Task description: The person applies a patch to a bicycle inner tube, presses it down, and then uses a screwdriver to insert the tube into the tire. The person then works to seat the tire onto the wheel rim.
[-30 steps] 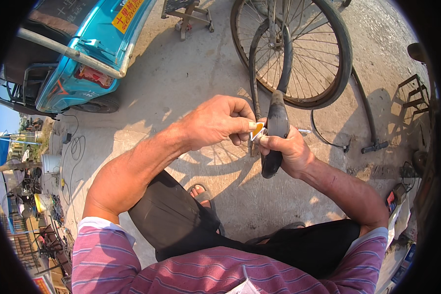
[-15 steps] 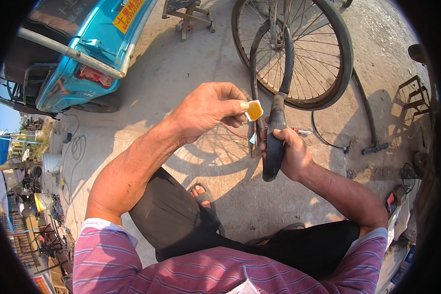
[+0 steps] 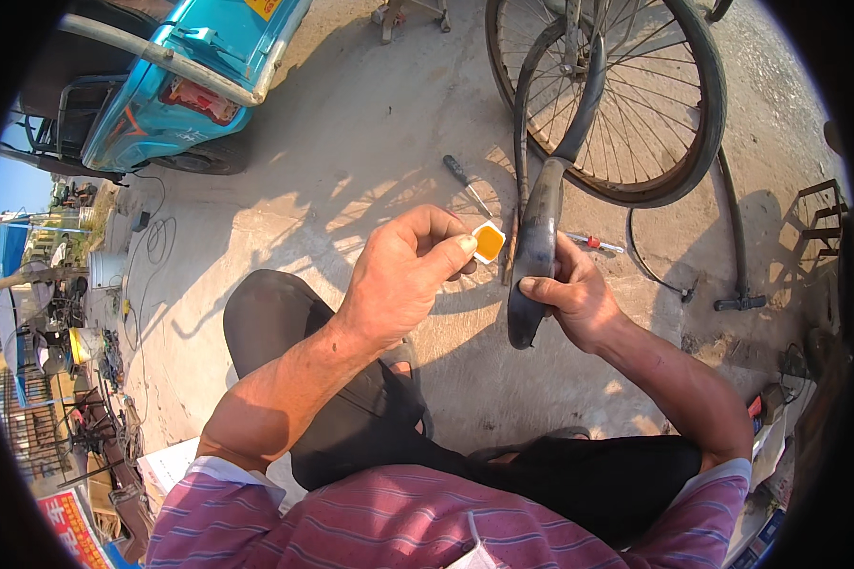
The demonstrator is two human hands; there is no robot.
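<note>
One orange patch (image 3: 489,243) held beside one black tube (image 3: 538,232)

Off to the left stand a white bucket (image 3: 107,269) and a yellow-and-white tub (image 3: 83,344); from here I can't make out what either holds. The rough concrete ground (image 3: 351,171) bears a dark-handled screwdriver (image 3: 457,173) and, just past the right hand (image 3: 581,296), a tool with a red-and-clear handle (image 3: 593,243). Beyond is a thin-spoked wheel (image 3: 650,196) with a dusty black tyre.

The tube hangs down from the wheel, dull rubber, fatter toward its rounded lower end. The right hand's grip is closed on that fat part, thumb across it. The left hand's (image 3: 403,266) grip is narrow, thumb and fingers pinching the patch by its edge. The patch is small, squarish and flat, orange on a white backing, orange face up, just left of the tube and apart from it.
</note>
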